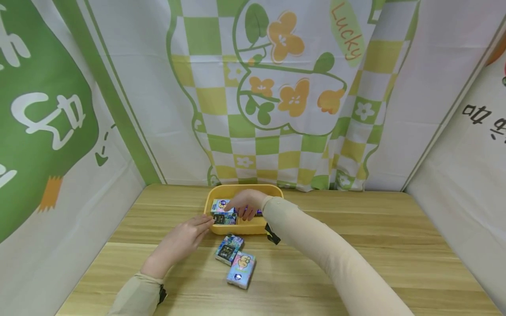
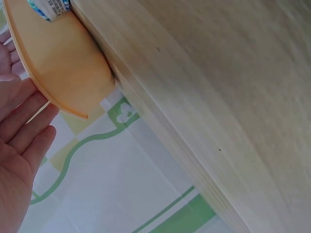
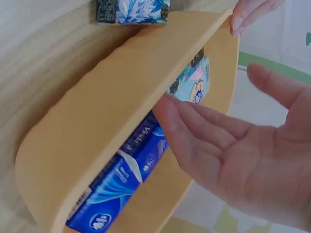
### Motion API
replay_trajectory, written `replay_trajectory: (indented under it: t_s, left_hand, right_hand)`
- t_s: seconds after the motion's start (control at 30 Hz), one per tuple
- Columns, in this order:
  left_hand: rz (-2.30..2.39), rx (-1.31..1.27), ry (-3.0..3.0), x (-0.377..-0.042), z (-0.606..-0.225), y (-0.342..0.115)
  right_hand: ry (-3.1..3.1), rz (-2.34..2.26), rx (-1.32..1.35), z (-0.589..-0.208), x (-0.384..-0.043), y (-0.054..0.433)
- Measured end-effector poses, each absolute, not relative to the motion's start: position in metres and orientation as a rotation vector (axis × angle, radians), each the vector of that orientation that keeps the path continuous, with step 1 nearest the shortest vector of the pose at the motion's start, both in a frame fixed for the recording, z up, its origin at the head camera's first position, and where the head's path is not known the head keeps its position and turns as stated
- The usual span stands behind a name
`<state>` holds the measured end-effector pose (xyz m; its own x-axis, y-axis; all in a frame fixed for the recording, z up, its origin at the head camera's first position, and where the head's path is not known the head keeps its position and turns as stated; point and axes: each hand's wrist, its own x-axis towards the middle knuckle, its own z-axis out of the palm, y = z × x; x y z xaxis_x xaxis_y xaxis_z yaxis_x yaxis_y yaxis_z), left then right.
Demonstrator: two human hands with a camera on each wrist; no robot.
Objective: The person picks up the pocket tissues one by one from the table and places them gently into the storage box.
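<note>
A yellow plastic basket (image 1: 253, 229) stands at the back of the table with several tissue packs in it. My left hand (image 1: 179, 241) touches its left front rim with straight fingers. My right hand (image 1: 249, 201) reaches over the basket, fingers loosely bent down into it. In the right wrist view those fingers are beside a blue Vinda tissue pack (image 3: 116, 187) and hold nothing that I can see; their tips are partly hidden behind the wall. A white-and-blue pack (image 1: 221, 205) and a dark floral pack (image 1: 225, 218) lie in the basket's left part.
In front of the basket, a dark floral tissue pack (image 1: 230, 249) and a pink-and-blue pack (image 1: 241, 270) lie on the wooden table (image 1: 356, 263), touching or nearly so. A printed cloth (image 1: 257, 145) hangs behind the table's back edge.
</note>
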<state>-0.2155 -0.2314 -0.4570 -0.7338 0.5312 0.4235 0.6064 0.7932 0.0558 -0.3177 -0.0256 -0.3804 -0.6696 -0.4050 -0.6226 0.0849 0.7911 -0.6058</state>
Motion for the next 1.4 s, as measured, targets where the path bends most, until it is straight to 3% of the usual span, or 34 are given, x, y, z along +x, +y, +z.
replay_trajectory:
  t_s: [0.7, 1.4]
  left_hand:
    - [-0.306, -0.858, -2.585, -0.215, -0.458, -0.231]
    - [-0.3, -0.838, -2.615, -0.217, -0.458, -0.231]
  right_hand:
    - [2.737, -0.668, -0.648, -0.374, -0.266, 0.003]
    - [2.752, -0.612, -0.77, -0.392, -0.225, 0.017]
